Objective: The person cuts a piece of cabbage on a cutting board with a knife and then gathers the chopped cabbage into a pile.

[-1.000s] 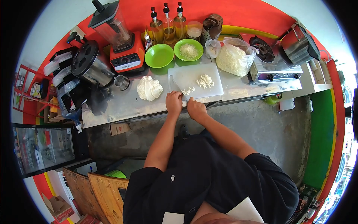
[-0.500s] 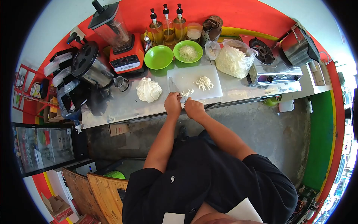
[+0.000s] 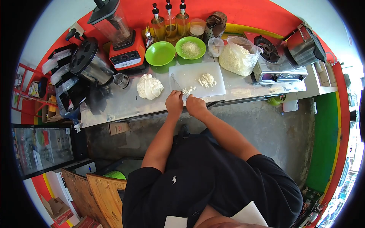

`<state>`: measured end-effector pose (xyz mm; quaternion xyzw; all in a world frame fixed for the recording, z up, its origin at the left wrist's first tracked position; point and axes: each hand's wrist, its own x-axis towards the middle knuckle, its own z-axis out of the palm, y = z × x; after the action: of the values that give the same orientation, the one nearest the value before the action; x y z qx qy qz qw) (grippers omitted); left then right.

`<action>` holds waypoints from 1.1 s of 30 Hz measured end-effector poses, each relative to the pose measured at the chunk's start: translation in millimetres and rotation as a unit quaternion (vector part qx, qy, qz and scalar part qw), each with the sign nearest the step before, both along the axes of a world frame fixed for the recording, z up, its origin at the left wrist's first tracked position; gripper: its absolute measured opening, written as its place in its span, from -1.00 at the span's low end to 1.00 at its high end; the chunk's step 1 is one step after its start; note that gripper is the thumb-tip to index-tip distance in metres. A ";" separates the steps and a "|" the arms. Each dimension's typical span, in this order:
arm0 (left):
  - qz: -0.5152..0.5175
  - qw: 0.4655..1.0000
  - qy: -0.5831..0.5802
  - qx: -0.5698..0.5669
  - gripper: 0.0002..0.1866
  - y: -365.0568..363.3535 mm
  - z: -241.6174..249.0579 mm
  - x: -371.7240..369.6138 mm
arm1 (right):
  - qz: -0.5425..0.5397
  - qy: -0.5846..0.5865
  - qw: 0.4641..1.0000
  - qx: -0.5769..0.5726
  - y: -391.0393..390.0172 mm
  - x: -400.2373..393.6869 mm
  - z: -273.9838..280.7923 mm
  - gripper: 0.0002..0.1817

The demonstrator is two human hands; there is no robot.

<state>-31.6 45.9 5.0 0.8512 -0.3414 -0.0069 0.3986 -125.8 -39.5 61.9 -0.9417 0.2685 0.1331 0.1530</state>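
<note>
A knife (image 3: 176,82) points away to the upper left over the left part of a white cutting board (image 3: 190,70). My right hand (image 3: 196,106) is closed on its handle at the board's near edge. Beside it, my left hand (image 3: 174,103) has its fingers pressed together at the board edge; what they hold, if anything, is hidden. Small white chopped pieces (image 3: 189,90) lie by my fingertips. A larger chopped white pile (image 3: 207,80) sits on the board's right half.
Behind the board stand an empty green bowl (image 3: 160,53), a green bowl of white shreds (image 3: 191,48) and a filled plastic bag (image 3: 238,57). At left are a white bundle (image 3: 149,87), a metal cup (image 3: 121,80) and a red blender (image 3: 128,55). A stove (image 3: 279,72) is at right.
The view has shifted slightly, so the counter and its items sit a little higher and further left. Both hands stay together at the board's near edge, with the knife in nearly the same place.
</note>
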 end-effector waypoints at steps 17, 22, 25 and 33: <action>-0.004 0.999 0.049 -0.005 -0.85 3.7 2.2 2.3 | -0.042 0.018 0.999 0.024 15.3 -1.9 -6.8 -0.76; -0.024 0.998 0.046 -0.020 -0.86 4.0 -2.5 7.9 | -0.024 -0.001 1.000 0.009 5.4 4.8 -7.0 -0.76; -0.026 0.997 0.058 -0.032 -0.88 1.2 -7.0 10.0 | -0.009 0.010 1.000 0.003 6.8 0.3 0.5 -0.77; -0.004 0.996 0.084 -0.030 -0.94 -2.8 -7.5 9.8 | -0.040 0.010 0.999 0.023 8.5 -1.9 -9.8 -0.73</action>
<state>-21.8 43.1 -2.4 0.8341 -0.3103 -0.0695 0.4508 -127.7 -31.0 52.2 -0.9248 0.3046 0.1426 0.1776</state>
